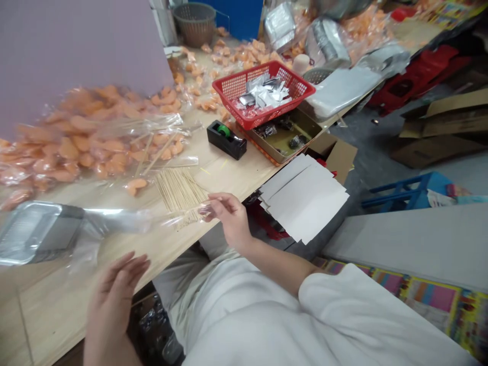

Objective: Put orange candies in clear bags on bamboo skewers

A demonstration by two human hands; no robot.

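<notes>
The clear plastic film point(190, 216) trails leftward from your right hand point(227, 217), which pinches its end; your left hand point(120, 290) is loose, gripping nothing. Just beyond that pinch, thin sticks point(179, 187) crowd the film, with the tape dispenser point(230, 145) and red basket point(249, 121) farther off.

The bench point(171, 264) is a pale wood tone, the heaped pieces point(80, 145) orange, the thin sticks point(181, 188) straw-coloured, the plastic film point(168, 219) clear, and the tape dispenser point(233, 146) black with a bright green roll point(222, 130). The basket point(231, 103) is red with a lattice of small holes, its packets point(267, 92) silvery white, the tray point(281, 143) dull gold-brown, and the card sheets point(312, 198) white. The upright panel point(84, 46) is lilac, the stool point(415, 190) blue, the shirt point(267, 315) white, and the printed sheets point(430, 300) show blocks of yellow, pink, orange and blue.
</notes>
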